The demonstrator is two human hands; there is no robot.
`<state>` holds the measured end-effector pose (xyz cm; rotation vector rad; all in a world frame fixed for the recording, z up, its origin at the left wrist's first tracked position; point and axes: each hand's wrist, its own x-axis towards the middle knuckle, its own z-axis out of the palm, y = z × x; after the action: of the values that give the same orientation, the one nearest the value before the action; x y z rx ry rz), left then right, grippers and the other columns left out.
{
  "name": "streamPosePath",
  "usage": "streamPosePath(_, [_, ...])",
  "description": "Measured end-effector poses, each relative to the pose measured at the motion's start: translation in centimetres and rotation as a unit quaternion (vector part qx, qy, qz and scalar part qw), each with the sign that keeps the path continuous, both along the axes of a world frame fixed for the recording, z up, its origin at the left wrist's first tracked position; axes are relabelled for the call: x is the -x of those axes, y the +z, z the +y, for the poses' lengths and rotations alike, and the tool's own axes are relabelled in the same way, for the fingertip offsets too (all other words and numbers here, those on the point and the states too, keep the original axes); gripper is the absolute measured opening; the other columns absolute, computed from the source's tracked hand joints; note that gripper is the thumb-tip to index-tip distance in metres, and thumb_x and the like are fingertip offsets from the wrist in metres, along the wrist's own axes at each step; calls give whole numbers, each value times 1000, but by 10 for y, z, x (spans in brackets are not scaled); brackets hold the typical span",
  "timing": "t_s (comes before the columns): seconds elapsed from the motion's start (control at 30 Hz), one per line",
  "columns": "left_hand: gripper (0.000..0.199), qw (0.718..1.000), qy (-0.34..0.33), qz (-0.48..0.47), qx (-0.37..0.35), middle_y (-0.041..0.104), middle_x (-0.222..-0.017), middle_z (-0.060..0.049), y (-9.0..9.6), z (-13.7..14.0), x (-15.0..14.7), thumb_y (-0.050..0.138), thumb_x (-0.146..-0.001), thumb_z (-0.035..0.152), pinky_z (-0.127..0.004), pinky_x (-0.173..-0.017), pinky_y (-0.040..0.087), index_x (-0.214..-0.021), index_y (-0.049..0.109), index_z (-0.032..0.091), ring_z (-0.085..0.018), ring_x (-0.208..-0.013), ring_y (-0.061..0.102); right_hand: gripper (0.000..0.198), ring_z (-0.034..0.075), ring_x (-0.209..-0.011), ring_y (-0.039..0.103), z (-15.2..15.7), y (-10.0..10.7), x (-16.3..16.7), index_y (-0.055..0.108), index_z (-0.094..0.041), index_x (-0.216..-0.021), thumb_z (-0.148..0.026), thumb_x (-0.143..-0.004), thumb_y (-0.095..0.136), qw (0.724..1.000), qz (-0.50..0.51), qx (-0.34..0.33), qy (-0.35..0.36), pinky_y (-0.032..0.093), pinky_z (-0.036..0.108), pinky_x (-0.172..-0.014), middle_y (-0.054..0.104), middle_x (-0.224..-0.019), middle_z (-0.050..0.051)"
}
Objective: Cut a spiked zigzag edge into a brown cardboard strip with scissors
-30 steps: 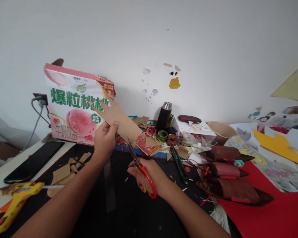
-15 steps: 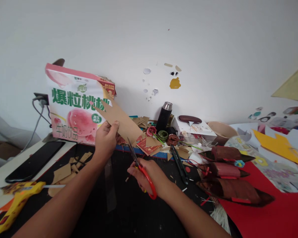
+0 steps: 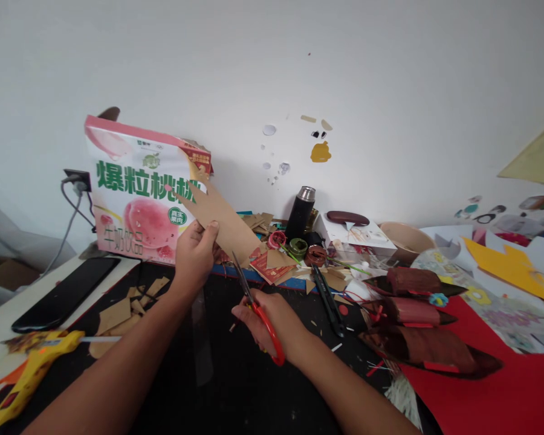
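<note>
My left hand [image 3: 197, 248] pinches a piece of brown cardboard [image 3: 226, 220] by its lower left edge, thumb on the near face. The cardboard is raised and slanted, with pointed prongs cut at its upper left end. In my right hand [image 3: 272, 323] is a pair of scissors [image 3: 267, 332] with red handles, its dark blades pointing up. The blade tips reach the lower edge of the cardboard; whether they are biting into it I cannot tell. Some of my right fingers are hidden behind the handles.
A peach drink box [image 3: 136, 193] stands behind my left hand. At left lie a black phone [image 3: 66, 294] and a yellow glue gun [image 3: 36, 368]. Cardboard scraps [image 3: 118, 314], a utility knife [image 3: 329, 302], a black flask [image 3: 300, 214] and brown boat-shaped pieces [image 3: 435, 350] surround the black mat [image 3: 236, 386].
Almost nothing differs. The view has shifted very slightly, while both hands keep the cardboard and scissors in nearly the same position.
</note>
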<state>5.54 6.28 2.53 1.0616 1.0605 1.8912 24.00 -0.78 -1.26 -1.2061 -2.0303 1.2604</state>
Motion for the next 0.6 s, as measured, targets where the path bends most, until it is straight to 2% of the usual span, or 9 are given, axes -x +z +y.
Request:
streamPosePath(0.1, [23, 1000, -4, -3, -6, 60, -66, 4, -2, 1, 1, 74, -85, 39, -20, -43, 43, -90, 64, 19, -9, -45, 51, 33, 12, -44, 53, -1, 0, 0, 64, -22, -97, -54, -103, 61, 1000, 1, -5, -2, 38, 23, -50, 53, -53, -6])
streamPosePath(0.27, [23, 1000, -10, -2, -12, 59, -63, 4, -3, 2, 1, 74, -86, 39, -20, -41, 39, -89, 63, 19, -9, -43, 48, 31, 12, -44, 54, -1, 2, 1, 63, -22, -93, -51, -104, 60, 1000, -2, -15, -4, 38, 23, -51, 52, -52, -7])
streamPosePath(0.4, [24, 1000, 4, 17, -14, 51, -56, 6, -3, 1, 0, 74, -86, 38, -19, -38, 36, -82, 61, 19, -8, -39, 42, 29, 13, -42, 53, -1, 2, 2, 62, -22, -92, -47, -105, 59, 1000, -4, -12, -10, 37, 23, -49, 52, -50, -7])
streamPosePath(0.53, [23, 1000, 4, 14, -22, 57, -62, 4, -3, 1, -1, 74, -87, 39, -20, -41, 40, -85, 62, 19, -10, -43, 48, 26, 12, -42, 54, -1, 1, 2, 60, -22, -90, -42, -105, 57, 1000, -5, -21, -8, 36, 23, -49, 53, -51, -6])
streamPosePath(0.6, [23, 1000, 4, 16, -18, 54, -59, 5, -2, 0, -1, 74, -87, 39, -19, -40, 39, -83, 61, 20, -9, -42, 47, 26, 12, -42, 53, -1, -1, 1, 60, -22, -89, -40, -106, 55, 999, -7, -31, -8, 35, 23, -50, 53, -52, -6])
